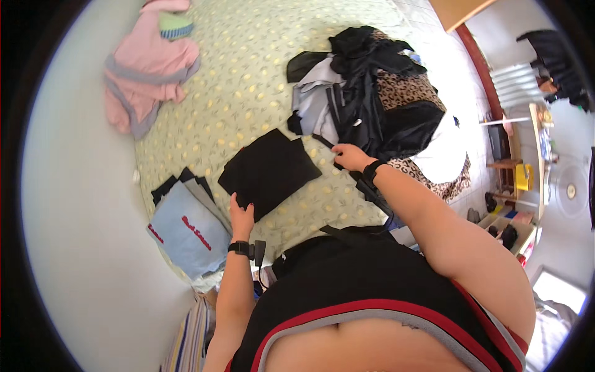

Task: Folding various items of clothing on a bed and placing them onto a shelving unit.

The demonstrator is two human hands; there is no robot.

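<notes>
A folded black garment point(269, 172) lies flat on a bed with a pale green, lemon-patterned sheet point(232, 107). My left hand point(242, 218) rests at the garment's near left edge, thumb and forefinger apart. To the right, my right hand point(354, 157) has its fingers closed on a thin black strap point(324, 140) beside a heap of loose clothes. That heap holds black garments point(358, 102), a grey one point(314, 88) and a leopard-print one point(404, 88). Left of my left hand is a stack of folded clothes, topped by a light blue garment point(190, 228) with red lettering.
Pink and grey clothing point(148, 69) lies by the white wall point(83, 186) at far left, with a green folded item point(175, 25) on it. White cloth point(446, 153) sits at the bed's right side. Beyond are shelves point(538, 158), an open drawer point(516, 230) and a fan point(571, 190).
</notes>
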